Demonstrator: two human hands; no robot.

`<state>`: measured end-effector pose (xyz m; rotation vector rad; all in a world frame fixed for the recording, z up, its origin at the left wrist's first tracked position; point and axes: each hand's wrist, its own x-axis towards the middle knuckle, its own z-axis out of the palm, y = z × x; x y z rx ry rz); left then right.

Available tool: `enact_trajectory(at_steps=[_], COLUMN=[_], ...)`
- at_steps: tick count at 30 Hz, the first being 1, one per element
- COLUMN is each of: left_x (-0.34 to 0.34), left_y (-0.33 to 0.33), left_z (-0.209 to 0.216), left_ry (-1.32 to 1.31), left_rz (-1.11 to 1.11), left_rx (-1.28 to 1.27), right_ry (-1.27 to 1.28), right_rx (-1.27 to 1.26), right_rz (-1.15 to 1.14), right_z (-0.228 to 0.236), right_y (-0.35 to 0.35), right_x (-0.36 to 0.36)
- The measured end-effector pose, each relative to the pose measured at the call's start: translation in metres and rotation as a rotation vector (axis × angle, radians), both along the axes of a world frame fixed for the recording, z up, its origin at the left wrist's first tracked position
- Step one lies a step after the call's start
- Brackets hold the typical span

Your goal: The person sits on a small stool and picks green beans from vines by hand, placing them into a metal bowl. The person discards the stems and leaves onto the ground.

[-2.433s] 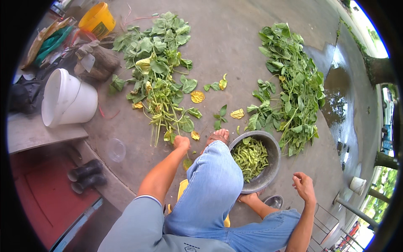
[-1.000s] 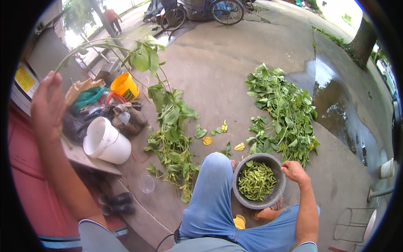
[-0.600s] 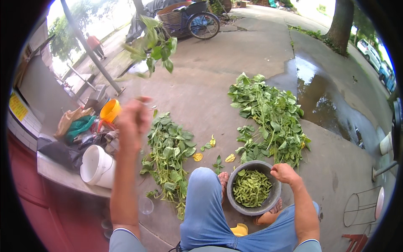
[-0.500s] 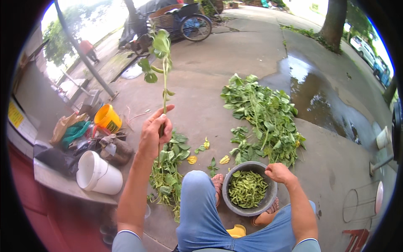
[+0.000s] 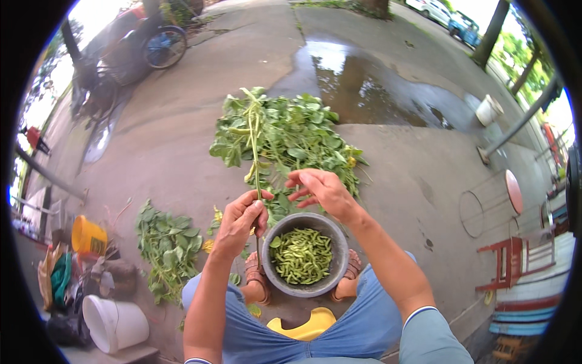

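My left hand (image 5: pixel 241 223) is closed round the lower stem of a bean stalk (image 5: pixel 257 145), holding it upright. The stalk carries several plump green pods and a few leaves at the top. My right hand (image 5: pixel 324 191) hovers just right of the stem, fingers apart with nothing visible in them. Below it, between my feet, a grey basin (image 5: pixel 338 258) contains many green pods (image 5: pixel 302 255). Beyond both hands lies a large heap of leafy bean plants (image 5: pixel 303 136). A smaller leafy heap (image 5: pixel 168 249) rests on the ground to my left.
On the left stand a white bucket (image 5: pixel 118 324), a yellow bucket (image 5: pixel 89 235) and some bags. A puddle (image 5: pixel 376 91) spreads behind the large heap. To the right are a red-brown chair (image 5: pixel 506 261) and a wire-frame stand (image 5: pixel 485 206). Something yellow (image 5: pixel 306 324) is below my lap.
My left hand has brought the stalk lower and nearer the basin. My right hand has left the basin's rim, opened, and risen beside the stem. The view has turned rightward.
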<state>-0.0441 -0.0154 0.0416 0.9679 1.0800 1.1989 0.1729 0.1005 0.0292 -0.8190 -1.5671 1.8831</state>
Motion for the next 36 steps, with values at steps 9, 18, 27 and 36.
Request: enact_trajectory(at_steps=[9, 18, 27, 36], left_x=[0.049, 0.055, 0.071, 0.053], left_y=[0.035, 0.049, 0.042, 0.028], left_z=[-0.027, -0.032, -0.022, -0.026], left_ry=[0.194, -0.067, 0.286, 0.602], left_rz=[-0.235, -0.304, -0.174, -0.082], left_rx=[-0.072, -0.150, -0.031, -0.001], right_ry=[-0.067, -0.084, -0.096, -0.044], right_rx=[0.071, 0.079, 0.140, 0.310], right_rz=[0.006, 0.078, -0.031, -0.485], right_z=[-0.023, -0.016, -0.033, -0.040], right_y=[0.026, 0.025, 0.033, 0.042], right_x=[0.020, 0.033, 0.035, 0.044])
